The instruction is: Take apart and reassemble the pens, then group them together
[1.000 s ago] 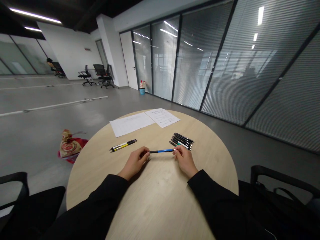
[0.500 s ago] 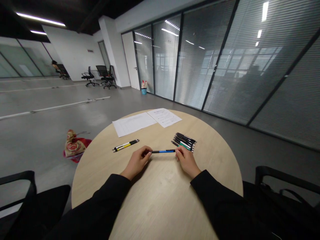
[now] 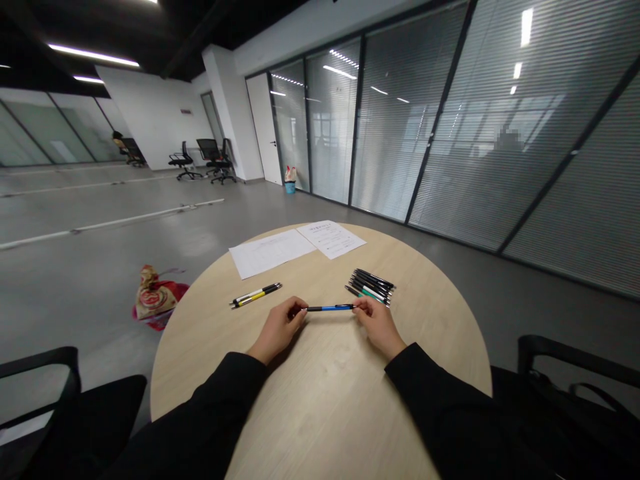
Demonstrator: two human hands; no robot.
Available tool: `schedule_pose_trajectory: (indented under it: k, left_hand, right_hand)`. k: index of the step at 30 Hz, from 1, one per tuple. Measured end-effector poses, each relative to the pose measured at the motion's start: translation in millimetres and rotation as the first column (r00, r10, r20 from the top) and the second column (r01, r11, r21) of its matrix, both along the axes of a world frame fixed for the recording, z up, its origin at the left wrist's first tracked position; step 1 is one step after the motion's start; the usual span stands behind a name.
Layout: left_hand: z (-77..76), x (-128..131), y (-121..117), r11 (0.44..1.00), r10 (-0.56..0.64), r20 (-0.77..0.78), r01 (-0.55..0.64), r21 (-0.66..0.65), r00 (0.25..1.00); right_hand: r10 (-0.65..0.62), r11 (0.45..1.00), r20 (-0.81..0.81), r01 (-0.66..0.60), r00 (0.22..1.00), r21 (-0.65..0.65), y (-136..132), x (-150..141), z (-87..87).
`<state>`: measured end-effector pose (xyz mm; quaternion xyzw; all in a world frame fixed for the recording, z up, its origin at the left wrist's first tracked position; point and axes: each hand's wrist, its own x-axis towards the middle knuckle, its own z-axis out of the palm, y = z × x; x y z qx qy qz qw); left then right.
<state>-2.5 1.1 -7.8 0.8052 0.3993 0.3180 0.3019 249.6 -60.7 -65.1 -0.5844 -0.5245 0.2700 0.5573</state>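
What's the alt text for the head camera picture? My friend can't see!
A person's left hand and right hand hold a blue and black pen by its two ends over a round table. Beyond them, two pens lie on the left, a bunch of mostly black pens on the right, and two sheets of paper farther back.

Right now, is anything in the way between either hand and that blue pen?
Nothing visible: the left hand and right hand already hold the blue pen by opposite ends. The cluster of pens lies just beyond the right hand, not between.
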Motion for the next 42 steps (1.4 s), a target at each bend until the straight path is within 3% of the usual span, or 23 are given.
schedule_pose_trajectory:
  k: [8,28,42]
  left_hand:
    - [-2.4,0.4,0.8,1.000,0.002,0.005,-0.002,-0.021,1.000]
    - [-1.0,-0.3,0.9,1.000,-0.001,0.011,0.001,-0.022,1.000]
    - [-3.1,-0.1,1.6,0.999,-0.005,0.027,0.006,-0.040,1.000]
  right_hand:
    - [0.027,1.000,-0.054,-0.028,0.998,-0.009,-2.0,0.6,1.0]
    - [0.009,1.000,0.221,-0.007,0.975,-0.010,-15.3,-3.0,25.9]
    - [0.016,1.000,0.283,-0.013,0.959,-0.011,-13.9,-3.8,27.0]
